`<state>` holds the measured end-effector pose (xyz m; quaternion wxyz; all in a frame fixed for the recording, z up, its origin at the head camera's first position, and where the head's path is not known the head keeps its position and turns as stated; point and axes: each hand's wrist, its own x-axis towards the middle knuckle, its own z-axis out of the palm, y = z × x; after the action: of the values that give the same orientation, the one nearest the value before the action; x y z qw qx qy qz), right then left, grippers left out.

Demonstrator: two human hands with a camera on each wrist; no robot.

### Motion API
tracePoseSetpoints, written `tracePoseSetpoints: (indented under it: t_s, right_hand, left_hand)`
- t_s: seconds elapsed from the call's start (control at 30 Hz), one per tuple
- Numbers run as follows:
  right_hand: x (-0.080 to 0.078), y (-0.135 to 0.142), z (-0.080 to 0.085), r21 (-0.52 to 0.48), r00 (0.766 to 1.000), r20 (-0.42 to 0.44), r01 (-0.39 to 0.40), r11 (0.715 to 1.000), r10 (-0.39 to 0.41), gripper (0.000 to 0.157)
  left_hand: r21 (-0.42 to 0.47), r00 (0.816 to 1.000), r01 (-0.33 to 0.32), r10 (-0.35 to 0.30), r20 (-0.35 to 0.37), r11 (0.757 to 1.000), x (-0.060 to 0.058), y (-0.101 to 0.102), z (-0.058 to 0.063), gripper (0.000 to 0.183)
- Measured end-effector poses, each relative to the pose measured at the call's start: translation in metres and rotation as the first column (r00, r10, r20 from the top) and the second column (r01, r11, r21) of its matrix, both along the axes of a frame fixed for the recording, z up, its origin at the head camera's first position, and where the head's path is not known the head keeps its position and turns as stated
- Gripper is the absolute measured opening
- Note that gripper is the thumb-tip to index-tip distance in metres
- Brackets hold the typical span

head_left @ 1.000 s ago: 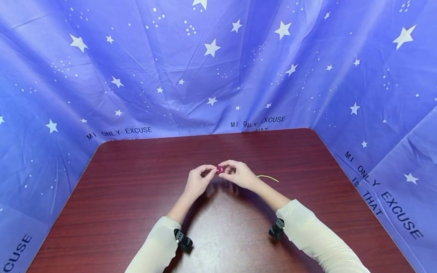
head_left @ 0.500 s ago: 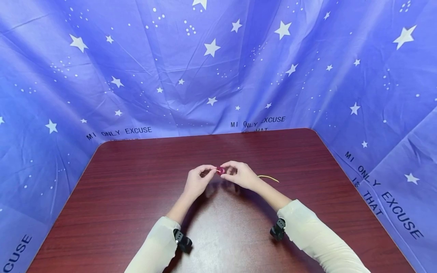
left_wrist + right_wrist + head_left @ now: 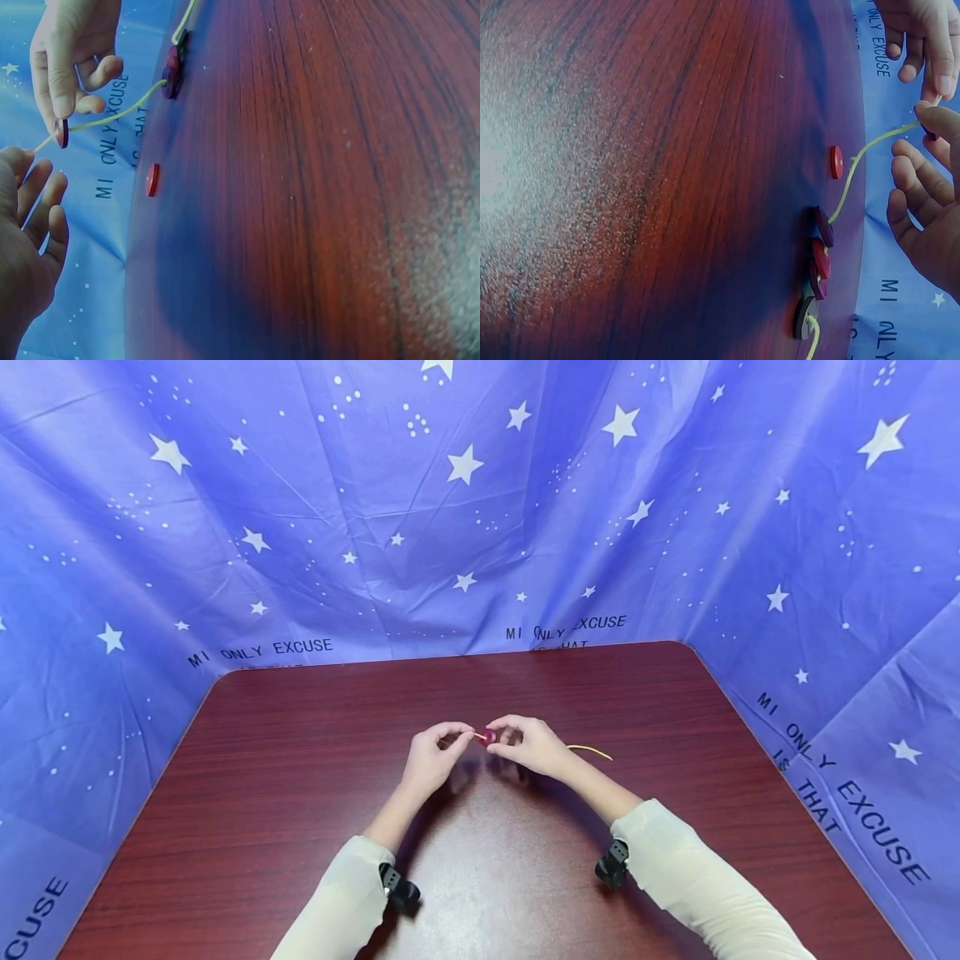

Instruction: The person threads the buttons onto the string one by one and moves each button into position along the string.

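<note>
In the head view my left hand (image 3: 437,758) pinches the tip of a yellow string (image 3: 112,118) between thumb and forefinger. Facing it, my right hand (image 3: 531,747) pinches a dark red button (image 3: 62,133) by its rim, above the table. The string passes through this button and a short length spans to the left fingertips. Further along, several threaded buttons, dark and red (image 3: 821,257), lie in a row on the table, with a larger dark button (image 3: 806,319) at the far end. In the head view the right hand hides this row.
A loose red button (image 3: 837,162) rests on the table beside the string. The brown wood-grain table (image 3: 300,777) ends at a blue star-printed cloth (image 3: 420,527) at the back and sides. The string's tail (image 3: 592,750) lies right of the right hand.
My right hand has shifted slightly right with the button. More string now shows between the button and the left fingertips. My left hand has hardly moved.
</note>
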<state>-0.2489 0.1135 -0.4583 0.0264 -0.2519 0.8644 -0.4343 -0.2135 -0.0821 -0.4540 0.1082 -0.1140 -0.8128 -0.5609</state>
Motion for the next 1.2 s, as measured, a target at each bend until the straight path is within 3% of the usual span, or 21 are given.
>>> tracePoseSetpoints:
  t_s: [0.1,0.2,1.2]
  right_hand:
    - [0.0,0.001,0.0,0.001,1.0,0.013,0.001,1.0,-0.001,0.031]
    - [0.0,0.003,0.001,0.0,1.0,0.024,0.004,1.0,-0.004,0.031]
    - [0.001,0.019,-0.001,0.031,0.999,0.037,0.034,0.999,-0.036,0.029]
  left_hand:
    - [0.005,1.0,0.004,-0.003,-0.022,1.0,0.007,0.001,0.012,0.012]
    - [0.002,1.0,0.001,-0.001,-0.03,1.0,0.008,0.0,0.014,0.012]
    - [0.002,1.0,-0.019,0.019,-0.011,1.0,0.008,-0.001,0.014,0.013]
